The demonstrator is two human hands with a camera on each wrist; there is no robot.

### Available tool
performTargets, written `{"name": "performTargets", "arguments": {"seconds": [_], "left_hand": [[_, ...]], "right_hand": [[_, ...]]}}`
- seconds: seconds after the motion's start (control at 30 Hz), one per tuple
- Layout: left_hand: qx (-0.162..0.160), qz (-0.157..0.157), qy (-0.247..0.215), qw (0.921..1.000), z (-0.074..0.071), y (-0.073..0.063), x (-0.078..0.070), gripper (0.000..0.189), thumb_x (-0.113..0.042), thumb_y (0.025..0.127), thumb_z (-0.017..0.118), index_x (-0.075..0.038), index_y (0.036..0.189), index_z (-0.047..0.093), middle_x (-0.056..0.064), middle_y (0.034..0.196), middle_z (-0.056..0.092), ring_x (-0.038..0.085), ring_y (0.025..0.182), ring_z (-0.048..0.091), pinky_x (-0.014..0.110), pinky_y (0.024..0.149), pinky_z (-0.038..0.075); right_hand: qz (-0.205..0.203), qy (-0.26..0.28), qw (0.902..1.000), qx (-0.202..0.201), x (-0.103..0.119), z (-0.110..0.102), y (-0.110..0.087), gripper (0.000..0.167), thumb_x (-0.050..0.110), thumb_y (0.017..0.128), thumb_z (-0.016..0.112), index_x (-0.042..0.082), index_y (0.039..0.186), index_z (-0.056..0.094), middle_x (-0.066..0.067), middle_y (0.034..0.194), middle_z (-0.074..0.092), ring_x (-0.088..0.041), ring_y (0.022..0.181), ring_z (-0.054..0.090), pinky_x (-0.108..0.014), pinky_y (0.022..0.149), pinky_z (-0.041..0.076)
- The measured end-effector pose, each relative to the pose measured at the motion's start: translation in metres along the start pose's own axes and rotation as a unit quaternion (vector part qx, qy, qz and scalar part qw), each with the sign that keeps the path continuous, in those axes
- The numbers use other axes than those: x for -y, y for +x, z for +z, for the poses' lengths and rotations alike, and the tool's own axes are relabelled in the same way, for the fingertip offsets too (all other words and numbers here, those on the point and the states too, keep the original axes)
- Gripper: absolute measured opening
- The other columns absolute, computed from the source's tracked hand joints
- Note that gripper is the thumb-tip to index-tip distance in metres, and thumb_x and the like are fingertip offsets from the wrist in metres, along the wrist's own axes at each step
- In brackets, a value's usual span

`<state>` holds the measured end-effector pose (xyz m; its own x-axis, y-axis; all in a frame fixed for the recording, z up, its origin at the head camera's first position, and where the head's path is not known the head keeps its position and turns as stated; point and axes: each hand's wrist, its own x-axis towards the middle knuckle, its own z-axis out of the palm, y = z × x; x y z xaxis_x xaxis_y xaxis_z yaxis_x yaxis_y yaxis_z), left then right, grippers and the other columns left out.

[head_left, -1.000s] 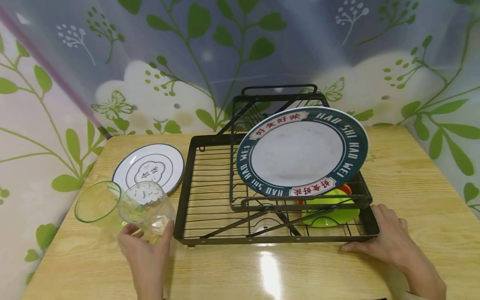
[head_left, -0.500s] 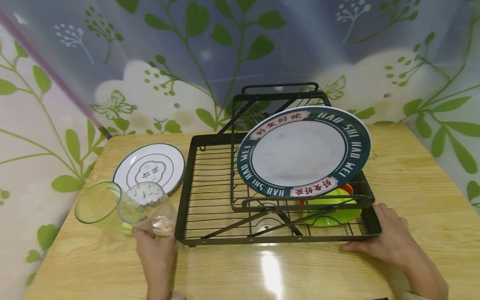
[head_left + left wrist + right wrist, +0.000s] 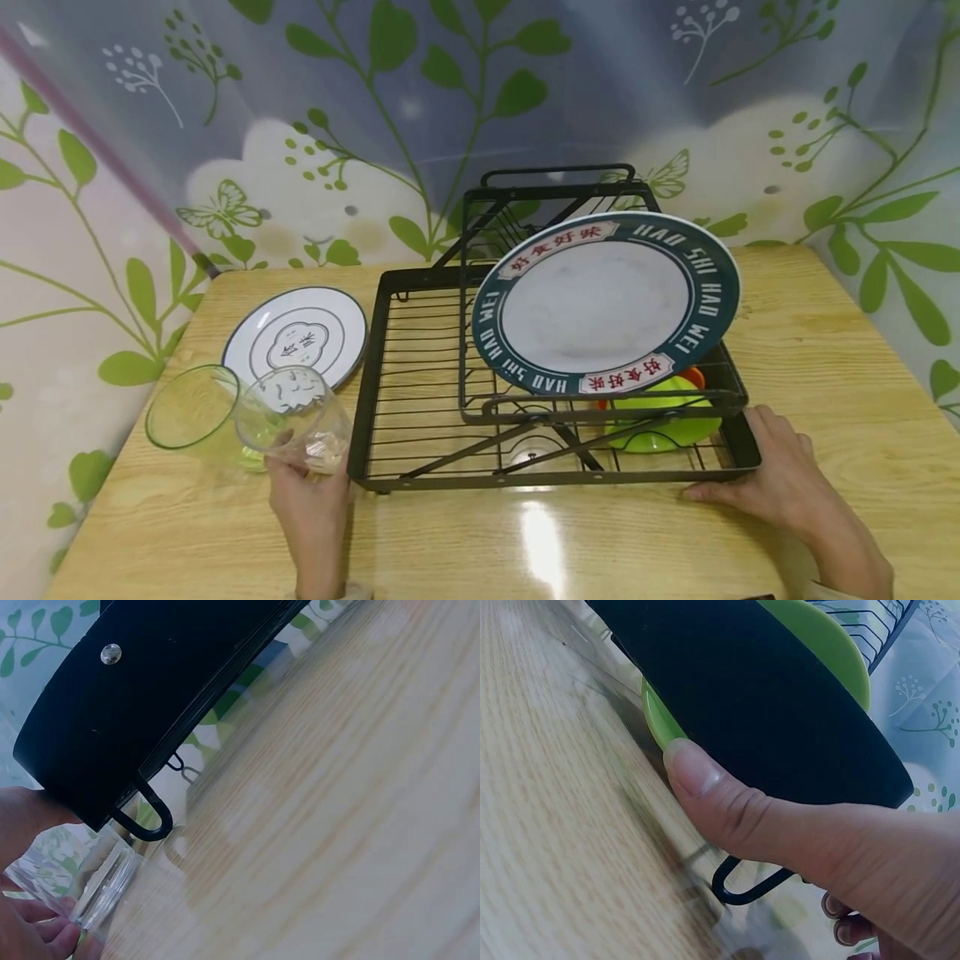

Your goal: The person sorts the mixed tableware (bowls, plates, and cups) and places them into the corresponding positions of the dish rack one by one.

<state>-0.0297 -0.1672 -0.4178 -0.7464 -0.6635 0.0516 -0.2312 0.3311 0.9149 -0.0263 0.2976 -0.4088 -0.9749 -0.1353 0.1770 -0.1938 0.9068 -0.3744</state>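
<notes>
My left hand (image 3: pixel 311 517) grips a clear drinking glass (image 3: pixel 258 425) beside the rack's front left corner. In the left wrist view its fingers (image 3: pixel 56 934) curl at the glass base (image 3: pixel 109 889), while the thumb lies by the black rim. The black two-tier dish rack (image 3: pixel 367 383) stands in the middle of the table. My right hand (image 3: pixel 787 492) holds its front right corner, thumb (image 3: pixel 705 784) along the front wall and the other fingers round the side. A large green-rimmed plate (image 3: pixel 600 308) leans tilted on the upper tier.
A green-tinted glass (image 3: pixel 191 408) stands left of the clear one. Behind both lies a small white plate (image 3: pixel 333 321) with a dark rim. A lime-green dish (image 3: pixel 660 429) and something orange (image 3: pixel 693 377) sit low in the rack. The patterned wall (image 3: pixel 300 192) borders the table's back.
My left hand has shifted right and its fingers have closed round the lower part of the clear glass. The right hand stays on the rack, and the plates have not moved.
</notes>
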Motion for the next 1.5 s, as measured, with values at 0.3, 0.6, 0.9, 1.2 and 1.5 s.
{"name": "performTargets", "arguments": {"seconds": [0.3, 0.6, 0.9, 1.2, 1.5], "left_hand": [[-0.002, 0.011, 0.001, 0.9999, -0.001, -0.0007, -0.0007, 0.07, 0.0, 0.074, 0.078, 0.005, 0.133, 0.041, 0.034, 0.118, 0.058, 0.045, 0.108, 0.058, 0.053, 0.092, 0.046], [0.0, 0.014, -0.007, 0.9999, -0.0014, 0.0003, -0.0003, 0.067, 0.002, 0.073, 0.078, 0.005, 0.13, 0.043, 0.032, 0.121, 0.056, 0.045, 0.11, 0.057, 0.053, 0.093, 0.046], [0.007, 0.002, -0.01, 0.9999, -0.002, 0.0006, -0.0017, 0.069, -0.001, 0.074, 0.079, 0.004, 0.132, 0.042, 0.031, 0.123, 0.057, 0.042, 0.112, 0.057, 0.051, 0.093, 0.046], [0.009, 0.004, -0.016, 0.9998, -0.0028, 0.0004, -0.001, 0.068, 0.0, 0.073, 0.079, 0.003, 0.131, 0.043, 0.031, 0.123, 0.057, 0.043, 0.113, 0.057, 0.051, 0.095, 0.046], [0.019, -0.007, -0.016, 0.9997, -0.0052, 0.0008, -0.0017, 0.069, -0.003, 0.074, 0.08, 0.001, 0.132, 0.043, 0.031, 0.125, 0.055, 0.044, 0.116, 0.055, 0.051, 0.098, 0.044]], "right_hand": [[0.004, 0.002, 1.0, 0.006, -0.0002, 0.0007, -0.0013, 0.104, 0.051, 0.042, 0.094, 0.005, 0.121, 0.045, -0.012, 0.095, 0.052, -0.032, 0.085, 0.049, -0.044, 0.067, 0.029], [0.004, 0.001, 1.0, 0.003, -0.0004, 0.0008, -0.0006, 0.096, 0.051, 0.042, 0.094, 0.007, 0.114, 0.047, -0.012, 0.093, 0.052, -0.031, 0.083, 0.049, -0.045, 0.065, 0.032], [0.001, 0.0, 1.0, 0.006, -0.0002, 0.0006, -0.0003, 0.1, 0.052, 0.043, 0.094, 0.005, 0.117, 0.048, -0.014, 0.095, 0.054, -0.033, 0.088, 0.051, -0.047, 0.064, 0.034], [-0.004, 0.006, 1.0, 0.0, -0.0008, 0.0011, -0.0005, 0.099, 0.05, 0.042, 0.094, 0.006, 0.118, 0.048, -0.011, 0.093, 0.053, -0.032, 0.086, 0.051, -0.049, 0.065, 0.034], [-0.001, 0.004, 1.0, 0.007, -0.0008, 0.0011, 0.0, 0.095, 0.052, 0.043, 0.094, 0.008, 0.115, 0.049, -0.009, 0.091, 0.053, -0.031, 0.088, 0.051, -0.048, 0.065, 0.034]]}}
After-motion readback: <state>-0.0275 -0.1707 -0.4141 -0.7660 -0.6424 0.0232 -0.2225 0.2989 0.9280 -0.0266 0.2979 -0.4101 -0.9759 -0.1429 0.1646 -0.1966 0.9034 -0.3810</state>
